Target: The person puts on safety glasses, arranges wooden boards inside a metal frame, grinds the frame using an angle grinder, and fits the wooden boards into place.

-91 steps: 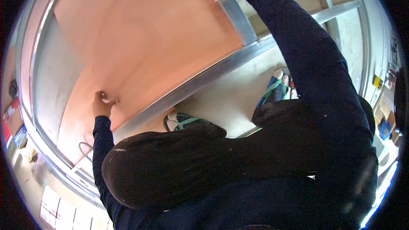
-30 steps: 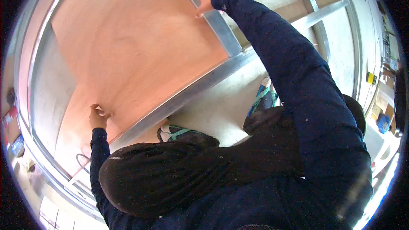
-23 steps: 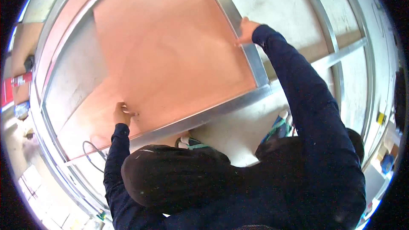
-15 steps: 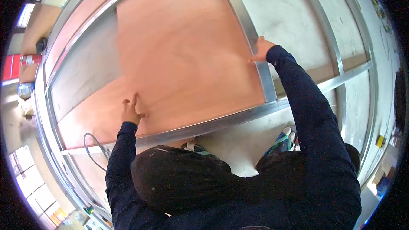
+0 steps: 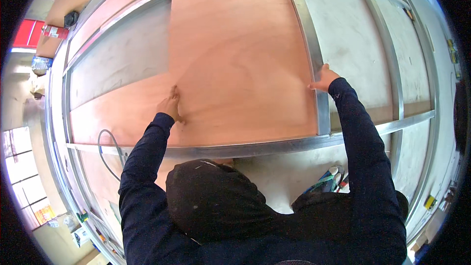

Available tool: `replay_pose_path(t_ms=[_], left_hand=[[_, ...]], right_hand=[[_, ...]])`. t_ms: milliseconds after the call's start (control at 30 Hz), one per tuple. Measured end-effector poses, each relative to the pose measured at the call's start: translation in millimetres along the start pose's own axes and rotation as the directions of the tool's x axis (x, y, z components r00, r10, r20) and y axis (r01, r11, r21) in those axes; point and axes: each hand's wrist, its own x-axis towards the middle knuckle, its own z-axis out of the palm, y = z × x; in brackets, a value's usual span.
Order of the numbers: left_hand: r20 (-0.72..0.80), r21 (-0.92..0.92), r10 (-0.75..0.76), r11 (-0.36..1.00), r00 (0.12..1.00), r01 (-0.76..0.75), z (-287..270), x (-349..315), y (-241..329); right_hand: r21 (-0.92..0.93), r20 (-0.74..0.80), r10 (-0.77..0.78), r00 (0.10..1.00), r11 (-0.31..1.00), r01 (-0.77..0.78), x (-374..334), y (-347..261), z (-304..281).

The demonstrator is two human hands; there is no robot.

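Note:
A large orange-brown sheet (image 5: pixel 240 64) lies inside a frame of metal profiles, with a lower orange-brown area (image 5: pixel 113 103) reaching left from it. My left hand (image 5: pixel 170 105) rests on the orange-brown surface, left of the middle, fingers stretched toward the far side and thumb apart. At the sheet's right edge, my right hand (image 5: pixel 325 78) touches a silver metal profile (image 5: pixel 308 34), its thumb and fingers spread across it. The thumb tip reaches the sheet's edge. Neither hand shows a loose object in it.
A long metal rail (image 5: pixel 255 148) crosses in front of my knees. Pale grey boards (image 5: pixel 343 44) fill the bays at right, between more metal profiles (image 5: pixel 385 44). A thin grey cable loop (image 5: pixel 99 145) hangs over the rail at left. My shoe (image 5: pixel 324 179) shows below the rail.
The whole view has shifted, so the frame appears farther right and lower. My left hand has slid slightly left and away across the orange-brown surface. My right hand stays at the metal profile.

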Motion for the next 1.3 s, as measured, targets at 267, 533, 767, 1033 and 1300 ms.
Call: replay_pose_path(t_ms=[267, 533, 767, 1033, 1300], left_hand=[[0.145, -0.337, 0.101, 0.940, 0.984, -0.046, 36, 24, -23], [0.005, -0.038, 0.169, 0.985, 0.986, -0.169, 73, 33, -41], [-0.136, -0.851, 0.182, 0.481, 0.974, -0.209, 130, 37, -55], [0.039, -0.321, 0.028, 0.947, 0.999, -0.014, 49, 17, -20], [-0.069, -0.084, 0.082, 0.993, 0.994, -0.088, 47, 59, -1]], right_hand=[[0.748, -0.215, -0.246, 0.945, 0.581, 0.321, 31, 67, 27], [0.766, -0.611, 0.256, 0.749, 0.433, 0.476, 101, 148, 43], [0.560, -0.572, -0.084, 0.816, 0.687, 0.463, 65, 10, 85], [0.450, -0.473, 0.066, 0.879, 0.875, 0.177, -7, -22, 34], [0.374, -0.380, 0.131, 0.916, 0.927, 0.023, -22, -21, 21]])
